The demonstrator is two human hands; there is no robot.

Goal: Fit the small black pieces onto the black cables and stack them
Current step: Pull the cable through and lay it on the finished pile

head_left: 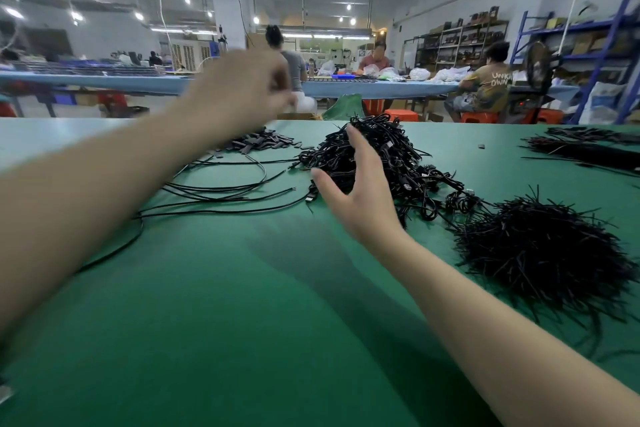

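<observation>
Evidently early: I saw my right hand (356,191) spread wide against the tangled cable heap (381,156), my left hand (242,90) blurred, grip indeterminate, above the small black pieces (263,142) at 11 o'clock. Few loose cables (225,191) lay at 10 o'clock.

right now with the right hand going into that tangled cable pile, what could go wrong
1. The right hand is spread open against the tangled cable pile; pulling one cable may drag others along.
2. The loose cables trail towards the left forearm, which could sweep them.
3. The left hand is blurred above the small black pieces; a quick grab might scatter them.
</observation>
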